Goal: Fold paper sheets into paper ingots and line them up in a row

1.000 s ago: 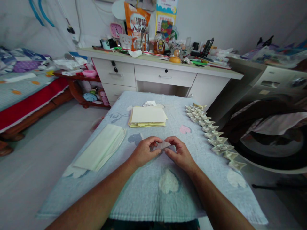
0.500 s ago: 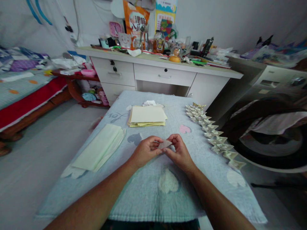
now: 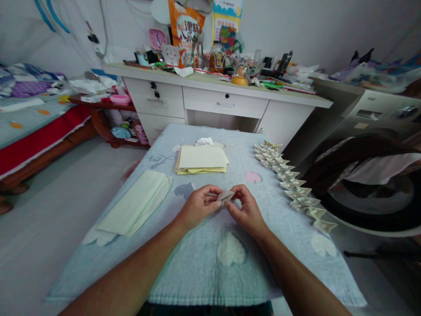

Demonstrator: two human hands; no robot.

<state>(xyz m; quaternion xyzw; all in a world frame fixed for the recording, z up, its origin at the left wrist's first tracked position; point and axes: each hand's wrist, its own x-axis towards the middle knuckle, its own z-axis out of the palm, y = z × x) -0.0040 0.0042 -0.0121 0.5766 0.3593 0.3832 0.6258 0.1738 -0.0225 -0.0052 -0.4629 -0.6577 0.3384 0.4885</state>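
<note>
Between my two hands is a small piece of folded paper (image 3: 225,195), pale and roughly diamond-shaped. My left hand (image 3: 202,205) pinches its left end between thumb and fingers. The right corner is pinched by my right hand (image 3: 245,208). Beyond them on the cloth lies a stack of cream and yellow paper sheets (image 3: 203,158). A pile of long pale green folded paper (image 3: 134,204) rests to the left. Along the right side runs a row of folded paper boats (image 3: 292,184), set close together, with a patterned one at the far end.
A light blue cloth with heart prints (image 3: 197,272) covers the table. Crumpled white tissue (image 3: 204,141) sits behind the stack. Farther back stands a white desk (image 3: 226,98) crowded with jars and bags. A washing machine (image 3: 371,112) is at right, a bed (image 3: 36,118) at left.
The folded paper has tilted between my fingers and now shows a slightly opened fold. Both hands have stayed almost in place.
</note>
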